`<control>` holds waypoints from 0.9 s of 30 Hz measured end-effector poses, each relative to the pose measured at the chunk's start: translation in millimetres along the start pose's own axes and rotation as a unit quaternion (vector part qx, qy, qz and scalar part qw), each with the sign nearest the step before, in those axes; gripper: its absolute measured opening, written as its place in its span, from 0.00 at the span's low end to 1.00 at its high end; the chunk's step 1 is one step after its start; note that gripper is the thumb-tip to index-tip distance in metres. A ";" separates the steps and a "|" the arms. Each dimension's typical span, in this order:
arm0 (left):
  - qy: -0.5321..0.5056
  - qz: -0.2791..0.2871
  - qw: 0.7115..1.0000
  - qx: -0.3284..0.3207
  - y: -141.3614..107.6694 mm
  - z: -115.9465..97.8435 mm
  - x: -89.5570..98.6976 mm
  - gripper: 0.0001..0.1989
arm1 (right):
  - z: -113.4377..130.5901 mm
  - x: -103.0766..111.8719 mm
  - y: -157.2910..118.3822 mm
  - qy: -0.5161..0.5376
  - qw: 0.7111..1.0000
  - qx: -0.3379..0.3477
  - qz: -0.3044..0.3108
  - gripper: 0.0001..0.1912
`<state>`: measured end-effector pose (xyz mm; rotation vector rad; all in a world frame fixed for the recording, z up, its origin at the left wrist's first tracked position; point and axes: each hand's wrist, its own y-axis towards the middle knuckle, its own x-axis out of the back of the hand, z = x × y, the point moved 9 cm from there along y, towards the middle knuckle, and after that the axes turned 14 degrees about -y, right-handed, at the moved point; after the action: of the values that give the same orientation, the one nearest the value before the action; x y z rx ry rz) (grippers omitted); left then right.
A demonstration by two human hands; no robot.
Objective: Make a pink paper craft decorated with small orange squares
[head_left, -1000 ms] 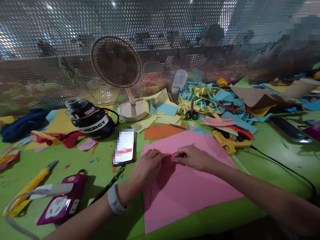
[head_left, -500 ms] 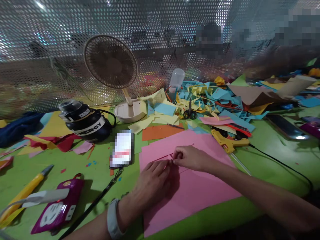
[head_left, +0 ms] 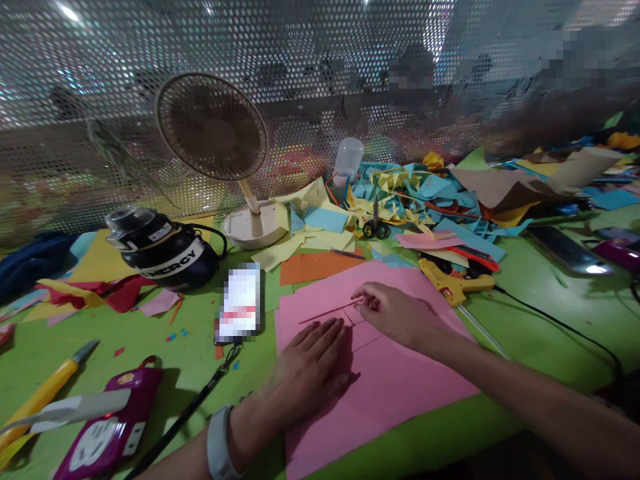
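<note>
my left hand lies palm down on the pink paper, its fingers laid out long and nearly side by side, the thumb a little apart. just beyond and to the right of those fingertips, my right hand bends its thumb and forefinger toward each other at the end of a thin pink strip; i cannot tell whether they are closed on it. the strip slants away to the left from them, over the paper, which spreads out under both my hands on the green table. past my left fingers, off to the left, the phone lies with its screen lit, and straight beyond the fingers of both hands is an orange sheet. the yellow glue gun rests to the right of my right fingers, near the paper's far edge. farther out from them, black-handled scissors sit by a heap of blue and yellow scraps. well to the left of my fingers are the black bottle and, nearer me, a purple device, with the fan standing beyond the phone.
</note>
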<state>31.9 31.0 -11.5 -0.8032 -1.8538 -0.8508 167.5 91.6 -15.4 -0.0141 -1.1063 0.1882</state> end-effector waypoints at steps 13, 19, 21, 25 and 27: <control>0.049 0.022 0.998 -0.015 7.4 4.6 1.5 0.27 | 8.8 -0.1 -18.8 -0.132 0.984 0.115 -0.044 0.15; 0.056 0.016 0.998 -0.029 8.2 7.3 6.6 0.24 | 6.8 -1.4 -17.6 -0.116 0.985 0.130 -0.021 0.18; 0.056 0.019 0.998 -0.033 8.6 8.5 8.6 0.25 | 4.5 -2.0 -16.1 -0.103 0.986 0.128 -0.010 0.18; 0.054 0.024 0.998 -0.031 8.7 11.7 9.6 0.25 | 2.9 -1.8 -14.4 -0.092 0.987 0.132 -0.009 0.17; 0.049 0.028 0.998 -0.028 8.8 12.8 9.5 0.26 | 2.5 -1.6 -14.3 -0.089 0.987 0.133 -0.013 0.17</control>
<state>29.6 47.9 -5.3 -0.8300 -1.7213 -0.8933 166.6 77.1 -14.2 0.2597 -1.2520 0.3174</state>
